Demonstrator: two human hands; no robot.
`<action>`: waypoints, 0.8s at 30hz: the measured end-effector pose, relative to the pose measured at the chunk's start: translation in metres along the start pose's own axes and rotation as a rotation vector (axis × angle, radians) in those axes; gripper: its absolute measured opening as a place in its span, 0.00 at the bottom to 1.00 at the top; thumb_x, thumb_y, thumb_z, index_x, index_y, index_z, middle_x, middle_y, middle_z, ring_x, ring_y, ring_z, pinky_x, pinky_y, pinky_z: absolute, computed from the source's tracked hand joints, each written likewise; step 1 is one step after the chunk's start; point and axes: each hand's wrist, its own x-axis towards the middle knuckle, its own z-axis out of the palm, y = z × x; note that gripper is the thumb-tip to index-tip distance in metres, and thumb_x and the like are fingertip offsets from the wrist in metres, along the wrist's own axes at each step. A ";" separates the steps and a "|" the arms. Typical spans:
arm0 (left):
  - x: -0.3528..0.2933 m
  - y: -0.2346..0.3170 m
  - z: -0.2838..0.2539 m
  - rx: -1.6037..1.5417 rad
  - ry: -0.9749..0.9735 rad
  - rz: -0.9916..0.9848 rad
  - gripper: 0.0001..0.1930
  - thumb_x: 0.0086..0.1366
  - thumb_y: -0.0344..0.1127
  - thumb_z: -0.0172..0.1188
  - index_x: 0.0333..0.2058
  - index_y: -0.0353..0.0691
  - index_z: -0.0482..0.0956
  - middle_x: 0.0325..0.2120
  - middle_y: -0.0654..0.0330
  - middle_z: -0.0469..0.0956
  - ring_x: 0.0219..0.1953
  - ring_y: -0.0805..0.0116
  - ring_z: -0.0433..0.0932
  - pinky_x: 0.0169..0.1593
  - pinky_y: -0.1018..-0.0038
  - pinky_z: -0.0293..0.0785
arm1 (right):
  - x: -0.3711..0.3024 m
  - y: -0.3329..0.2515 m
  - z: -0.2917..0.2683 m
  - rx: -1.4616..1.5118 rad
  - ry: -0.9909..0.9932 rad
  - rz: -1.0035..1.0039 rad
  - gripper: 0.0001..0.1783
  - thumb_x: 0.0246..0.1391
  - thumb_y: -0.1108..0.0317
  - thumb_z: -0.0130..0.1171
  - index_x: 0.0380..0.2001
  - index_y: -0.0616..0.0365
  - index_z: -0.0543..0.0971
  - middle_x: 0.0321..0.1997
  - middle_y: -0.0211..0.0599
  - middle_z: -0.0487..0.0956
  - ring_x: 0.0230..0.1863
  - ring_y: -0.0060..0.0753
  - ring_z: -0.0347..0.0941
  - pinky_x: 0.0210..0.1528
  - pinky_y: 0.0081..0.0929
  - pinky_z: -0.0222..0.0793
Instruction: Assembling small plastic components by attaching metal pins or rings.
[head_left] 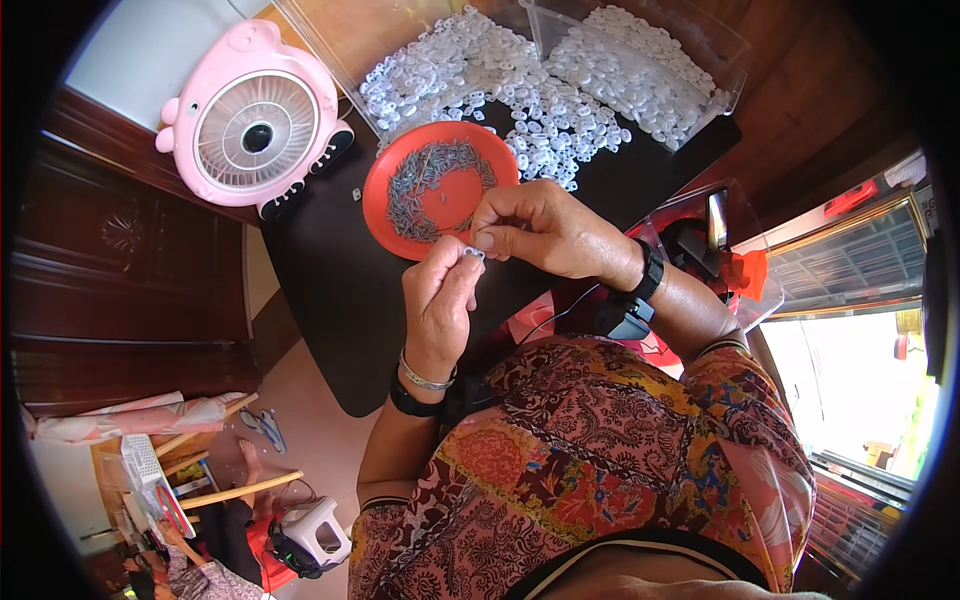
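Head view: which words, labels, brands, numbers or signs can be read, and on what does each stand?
No text can be read.
White piece in the left hand: too small to tell any marking.
Heaped white pieces: too small as well.
Framed panel at the right: too blurred.
Pink fan: no lettering legible.

Sm white pc [474,253] mostly hidden by fingers of L hand [437,295]; can't tell what, if anything, R hand [540,232] pinches. R hand also covers pt of red plate [376,200], & grey bits [405,207] in it too sm to ID. Clear tray [335,50] cut off at top edge, 2nd person [215,580] at btm.
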 end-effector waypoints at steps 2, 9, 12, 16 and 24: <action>0.000 -0.002 0.000 0.014 -0.003 0.001 0.12 0.65 0.34 0.50 0.23 0.35 0.69 0.15 0.67 0.64 0.16 0.82 0.59 0.21 0.83 0.56 | -0.001 0.000 0.000 -0.053 0.009 -0.004 0.07 0.57 0.69 0.58 0.29 0.63 0.75 0.23 0.28 0.74 0.27 0.17 0.69 0.31 0.19 0.66; -0.006 -0.012 0.007 -0.009 0.034 0.048 0.12 0.64 0.33 0.49 0.22 0.37 0.66 0.15 0.68 0.64 0.16 0.83 0.58 0.20 0.83 0.54 | -0.005 -0.001 0.010 -0.321 0.116 -0.181 0.03 0.51 0.73 0.57 0.27 0.61 0.76 0.21 0.33 0.76 0.24 0.29 0.75 0.27 0.24 0.68; -0.007 -0.014 0.008 -0.046 0.043 0.039 0.12 0.64 0.33 0.49 0.22 0.37 0.66 0.15 0.68 0.64 0.16 0.83 0.57 0.20 0.83 0.53 | -0.009 0.005 0.017 -0.264 0.184 -0.156 0.04 0.51 0.74 0.57 0.25 0.61 0.74 0.22 0.35 0.77 0.24 0.28 0.75 0.27 0.24 0.68; -0.007 -0.018 0.006 -0.025 0.028 0.024 0.12 0.64 0.34 0.49 0.22 0.37 0.66 0.15 0.68 0.63 0.15 0.83 0.57 0.19 0.83 0.53 | -0.010 0.013 0.019 -0.238 0.203 -0.147 0.05 0.50 0.70 0.59 0.26 0.60 0.75 0.22 0.39 0.76 0.24 0.34 0.76 0.28 0.28 0.69; 0.001 -0.005 0.005 -0.028 0.035 -0.042 0.11 0.63 0.33 0.49 0.22 0.36 0.68 0.14 0.69 0.63 0.15 0.83 0.58 0.20 0.83 0.53 | -0.005 0.012 0.000 0.219 -0.026 0.101 0.10 0.60 0.66 0.55 0.33 0.63 0.77 0.28 0.24 0.75 0.30 0.14 0.69 0.35 0.16 0.67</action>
